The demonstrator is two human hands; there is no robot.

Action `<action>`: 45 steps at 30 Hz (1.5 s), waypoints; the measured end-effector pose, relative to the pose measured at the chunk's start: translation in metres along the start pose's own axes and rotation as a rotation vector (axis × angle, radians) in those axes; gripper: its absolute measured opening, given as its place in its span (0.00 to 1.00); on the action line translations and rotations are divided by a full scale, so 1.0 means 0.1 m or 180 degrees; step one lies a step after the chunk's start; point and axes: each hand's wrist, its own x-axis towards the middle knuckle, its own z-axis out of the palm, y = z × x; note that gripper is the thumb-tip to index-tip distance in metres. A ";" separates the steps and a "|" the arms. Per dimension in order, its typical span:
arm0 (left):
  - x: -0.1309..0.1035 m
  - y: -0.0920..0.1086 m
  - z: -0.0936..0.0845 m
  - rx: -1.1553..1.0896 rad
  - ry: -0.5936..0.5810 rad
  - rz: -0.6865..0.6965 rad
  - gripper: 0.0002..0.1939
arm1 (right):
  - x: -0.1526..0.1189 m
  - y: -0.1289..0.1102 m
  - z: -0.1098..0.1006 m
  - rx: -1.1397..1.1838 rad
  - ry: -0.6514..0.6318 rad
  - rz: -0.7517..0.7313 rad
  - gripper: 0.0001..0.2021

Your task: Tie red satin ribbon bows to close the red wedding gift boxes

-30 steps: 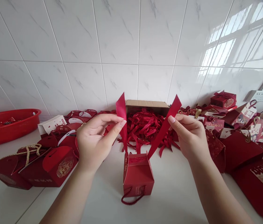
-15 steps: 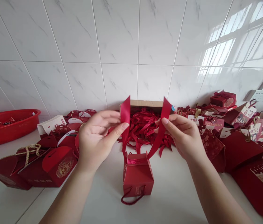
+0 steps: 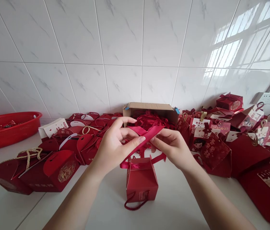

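Note:
A small red gift box (image 3: 142,180) stands upright on the table in front of me, a dark red cord handle (image 3: 136,206) drooping at its near side. Through its top runs a shiny red ribbon (image 3: 146,136), whose two ends cross above the box. My left hand (image 3: 118,143) pinches the ribbon between thumb and fingers at the crossing. From the other side my right hand (image 3: 169,145) also grips it, thumb and fingertips closed. Parts of the fingertips are hidden behind the ribbon.
Behind my hands a cardboard box (image 3: 149,105) spills many red ribbons. Red gift boxes (image 3: 60,171) crowd the left, beside a red plastic basin (image 3: 10,134). More decorated boxes and bags (image 3: 217,155) pile up at right. A tiled wall (image 3: 122,83) closes off the back.
My hands have come together and moved slightly lower. The ribbon ends, held apart and upright before, now cross over each other above the gift box, which has stayed in place.

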 end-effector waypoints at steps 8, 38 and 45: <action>0.04 -0.02 -0.02 0.0274 -0.0148 0.0258 0.05 | 0.00 -0.01 0.04 0.0305 -0.0244 -0.0095 0.05; 0.09 -0.10 -0.14 0.0494 -0.0597 -0.0590 0.18 | 0.09 0.15 -0.30 -0.2472 -0.0698 -0.1743 0.16; -0.18 -0.03 -0.33 0.2580 0.0184 0.0920 0.19 | -0.20 0.20 -0.46 -0.1055 0.0581 -0.0521 0.09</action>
